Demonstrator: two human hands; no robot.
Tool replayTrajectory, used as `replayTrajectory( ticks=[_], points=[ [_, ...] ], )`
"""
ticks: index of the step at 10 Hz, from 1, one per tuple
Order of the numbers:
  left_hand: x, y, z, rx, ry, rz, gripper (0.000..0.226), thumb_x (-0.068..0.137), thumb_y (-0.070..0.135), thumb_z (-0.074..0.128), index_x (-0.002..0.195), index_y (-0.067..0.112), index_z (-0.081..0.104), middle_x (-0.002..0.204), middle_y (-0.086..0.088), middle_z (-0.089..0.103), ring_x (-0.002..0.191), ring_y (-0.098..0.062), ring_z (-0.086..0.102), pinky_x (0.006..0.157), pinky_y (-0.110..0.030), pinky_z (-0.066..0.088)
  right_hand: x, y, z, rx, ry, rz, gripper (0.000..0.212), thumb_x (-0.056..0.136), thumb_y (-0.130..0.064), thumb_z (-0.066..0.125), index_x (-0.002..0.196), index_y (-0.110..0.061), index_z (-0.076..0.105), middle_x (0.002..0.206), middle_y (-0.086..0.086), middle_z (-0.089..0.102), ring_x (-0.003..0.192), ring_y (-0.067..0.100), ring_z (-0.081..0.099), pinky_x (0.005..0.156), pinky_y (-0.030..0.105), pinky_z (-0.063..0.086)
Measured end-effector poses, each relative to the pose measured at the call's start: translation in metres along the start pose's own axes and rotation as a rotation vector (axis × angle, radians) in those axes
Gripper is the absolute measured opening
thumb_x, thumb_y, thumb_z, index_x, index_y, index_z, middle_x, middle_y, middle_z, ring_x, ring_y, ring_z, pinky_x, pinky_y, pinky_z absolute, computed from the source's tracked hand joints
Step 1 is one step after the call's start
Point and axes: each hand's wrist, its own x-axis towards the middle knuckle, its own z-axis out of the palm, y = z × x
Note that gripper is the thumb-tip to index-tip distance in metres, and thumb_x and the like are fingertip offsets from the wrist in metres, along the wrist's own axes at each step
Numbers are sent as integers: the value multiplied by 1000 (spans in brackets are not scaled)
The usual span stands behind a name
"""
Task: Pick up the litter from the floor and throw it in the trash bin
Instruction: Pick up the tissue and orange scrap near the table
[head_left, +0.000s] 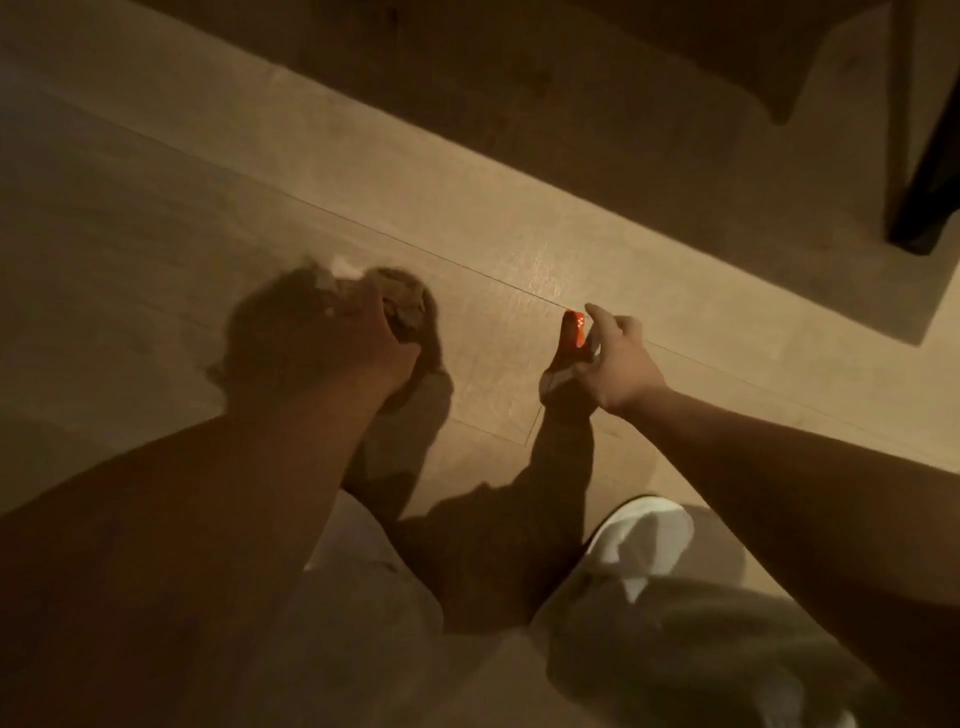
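Note:
My left hand (371, 338) is closed around a wad of crumpled brown and white paper (402, 304), held just above the wooden floor (156, 234). My right hand (618, 364) pinches an orange-red wrapper (574, 330) between thumb and fingers; its lower end hangs down close to the floor. Both hands are blurred by motion and lit dimly. No trash bin is in view.
A dark furniture leg (924, 197) stands at the upper right, with a deep shadow band across the top. My light trousers (675, 623) and a white shoe (639, 525) fill the bottom. A floor seam runs diagonally between the hands.

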Motion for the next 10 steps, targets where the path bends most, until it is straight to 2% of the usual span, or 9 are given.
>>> replayTrajectory(
  ticks=[1,2,3,4,6,7,8,9,10],
  points=[
    [31,-7,31,-159,-21,-46,88,83,39,73,154,33,23,152,-14,44,135,-39,46,110,-51,42,32,6,10,-128,57,-95,80,87,-16,66,151,-36,22,156,3,17,119,36,57,84,42,60],
    [54,-16,48,-162,14,2,78,86,41,70,153,29,30,148,-13,49,137,-37,45,112,-47,38,53,10,16,-261,93,-163,72,85,-18,67,146,-35,32,151,7,24,116,36,56,86,46,57],
    [60,-15,50,-78,116,5,55,92,35,63,142,18,49,141,-15,55,134,-35,47,113,-46,35,65,13,21,-316,207,-254,46,88,-18,63,131,-22,48,135,12,37,103,35,59,79,45,57],
    [59,-18,64,-61,148,-5,44,96,32,56,137,15,53,138,-20,53,128,-37,50,108,-47,39,69,12,25,-329,207,-274,27,93,-17,57,119,-13,52,119,14,47,95,35,59,78,44,55],
    [41,-23,92,-219,32,-41,49,98,39,52,133,5,57,132,-20,59,121,-37,57,109,-46,43,67,4,33,-112,159,-37,20,92,-13,56,111,-7,52,102,15,61,91,33,62,79,47,55],
    [27,-19,79,-267,-81,-3,45,101,36,48,127,2,61,129,-17,63,122,-35,57,108,-39,40,58,-10,27,73,95,98,11,86,-12,66,94,-12,58,93,8,62,84,25,61,71,36,53],
    [19,-32,67,-230,-99,-78,75,95,50,10,116,8,69,103,-12,69,93,-32,66,92,-44,52,30,-27,14,194,63,97,11,84,-5,64,78,-15,60,84,9,65,85,29,68,73,41,59],
    [-24,-37,33,-442,-144,-241,65,92,55,26,126,11,59,108,-13,68,92,-36,67,87,-50,55,-28,-50,-12,379,-34,110,19,87,5,56,77,-11,58,86,16,66,78,27,68,79,45,60],
    [-120,-24,-41,-525,-212,-231,50,98,30,44,144,9,41,130,-19,63,114,-39,65,99,-50,52,-111,-83,-49,462,-128,118,20,93,5,45,91,-8,60,84,15,63,70,21,62,71,38,58]
  ],
)
